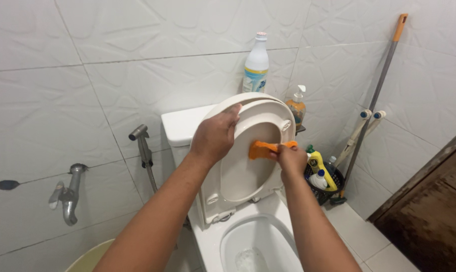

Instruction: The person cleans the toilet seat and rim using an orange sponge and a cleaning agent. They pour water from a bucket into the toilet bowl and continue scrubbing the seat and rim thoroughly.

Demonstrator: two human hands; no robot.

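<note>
White textured wall tiles fill the far side and the left of my view. White ceramic toilet sits centre, bowl open near me, cistern behind against the wall. Cream plastic seat and lid are raised upright against the cistern. My left hand is closed over the top left edge of the raised seat, fingers curled around the rim. My right hand is closed on the handle of an orange plastic scrub brush; the brush head touches the underside of the seat, just right of my left hand. Grey-handled mop with orange tip leans in the right corner. Dark wooden door at the right edge. Chrome bidet sprayer hangs left of the cistern, chrome tap farther left. White cleaner bottle stands on the cistern; amber pump bottle just right of it. Black basket with a yellow bottle sits on the floor right of the toilet.
</note>
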